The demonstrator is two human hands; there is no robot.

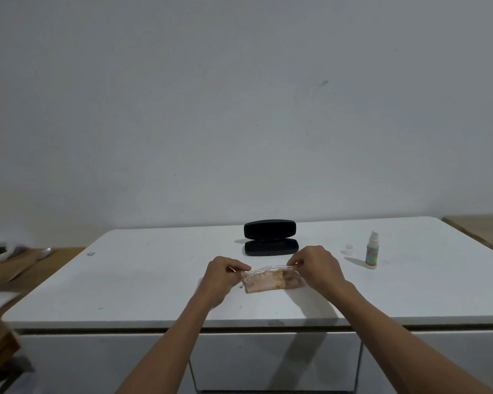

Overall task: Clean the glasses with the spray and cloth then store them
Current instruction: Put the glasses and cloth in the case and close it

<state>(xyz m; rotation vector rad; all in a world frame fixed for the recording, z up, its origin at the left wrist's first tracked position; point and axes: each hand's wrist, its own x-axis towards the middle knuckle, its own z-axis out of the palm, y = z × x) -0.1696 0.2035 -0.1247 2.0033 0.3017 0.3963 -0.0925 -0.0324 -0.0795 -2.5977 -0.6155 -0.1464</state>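
Left hand (pixel 224 275) and right hand (pixel 315 267) each pinch an end of the thin clear-framed glasses (pixel 268 270), held just above a crumpled pink cloth (pixel 264 283) on the white table (pixel 125 280). Behind the glasses lies an open black hard case (pixel 271 238); to their right stands a small white spray bottle (pixel 372 251), its clear cap (pixel 349 247) beside it.

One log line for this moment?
hands: left, right hold glasses over cloth | case open | spray uncapped, upright

Glasses (pixel 268 271) blur against the cloth (pixel 264 283); possibly folded, frame indistinct.
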